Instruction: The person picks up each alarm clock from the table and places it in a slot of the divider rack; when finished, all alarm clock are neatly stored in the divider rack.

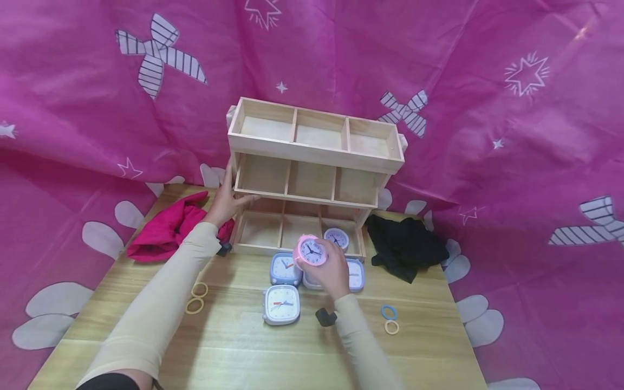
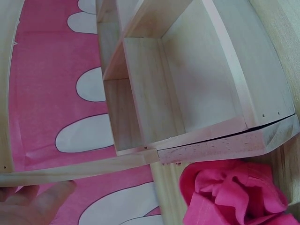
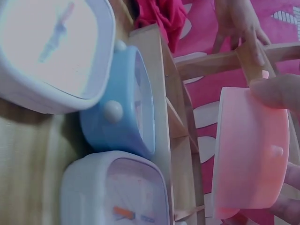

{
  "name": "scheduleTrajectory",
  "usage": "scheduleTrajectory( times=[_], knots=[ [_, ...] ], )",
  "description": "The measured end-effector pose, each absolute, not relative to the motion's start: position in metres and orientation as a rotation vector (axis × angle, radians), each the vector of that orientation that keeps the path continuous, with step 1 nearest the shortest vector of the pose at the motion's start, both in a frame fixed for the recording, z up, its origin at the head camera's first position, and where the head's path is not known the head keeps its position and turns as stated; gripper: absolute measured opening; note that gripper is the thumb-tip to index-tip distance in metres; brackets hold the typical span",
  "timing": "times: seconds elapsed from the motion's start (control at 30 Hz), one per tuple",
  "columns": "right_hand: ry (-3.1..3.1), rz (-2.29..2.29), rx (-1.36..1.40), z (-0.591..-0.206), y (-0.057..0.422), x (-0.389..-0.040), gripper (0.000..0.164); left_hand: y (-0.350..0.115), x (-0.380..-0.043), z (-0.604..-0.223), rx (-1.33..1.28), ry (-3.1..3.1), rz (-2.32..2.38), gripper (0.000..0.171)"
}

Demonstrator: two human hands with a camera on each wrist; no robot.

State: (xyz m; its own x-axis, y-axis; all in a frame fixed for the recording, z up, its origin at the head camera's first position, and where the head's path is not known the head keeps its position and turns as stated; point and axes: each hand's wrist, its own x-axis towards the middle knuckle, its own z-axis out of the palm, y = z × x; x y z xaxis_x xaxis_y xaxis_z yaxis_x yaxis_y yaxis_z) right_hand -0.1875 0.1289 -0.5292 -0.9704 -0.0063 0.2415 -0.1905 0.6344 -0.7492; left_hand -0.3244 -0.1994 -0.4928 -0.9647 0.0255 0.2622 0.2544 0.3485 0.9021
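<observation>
A pink round alarm clock (image 1: 312,252) is held up in my right hand (image 1: 333,273), thumb and fingers round its rim, in front of the bottom tier. My left hand (image 1: 225,203) grips the left side of a three-tier wooden organizer (image 1: 317,155), its thumb along the middle tier. A white round clock (image 1: 336,237) stands in the bottom tier's right compartment. On the table before the organizer are a blue clock (image 1: 285,268), a white square clock (image 1: 281,305) and a pale blue clock (image 1: 356,275). Another pale clock (image 3: 115,187) is partly hidden behind my right hand in the head view.
Bright pink cloth (image 1: 168,227) lies left of the organizer, and black cloth (image 1: 407,246) lies right of it. Two yellow rings (image 1: 195,306) are on the table's left; a blue ring (image 1: 389,312) and a tan ring (image 1: 391,327) are on the right. A pink curtain (image 1: 463,135) hangs behind.
</observation>
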Motion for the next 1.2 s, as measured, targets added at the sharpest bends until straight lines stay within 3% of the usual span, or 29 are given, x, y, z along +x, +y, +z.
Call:
scheduleTrajectory(
  times=[0.23, 1.2],
  knots=[
    [-2.68, 1.24, 0.121, -0.532, 0.116, -0.218, 0.056, -0.199, -0.324, -0.491, -0.286, -2.372, -1.68, 0.131],
    [-2.86, 0.966, 0.064, -0.552, 0.084, -0.279, 0.056, -0.197, -0.323, -0.492, -0.27, -2.363, -1.678, 0.131]
  ],
)
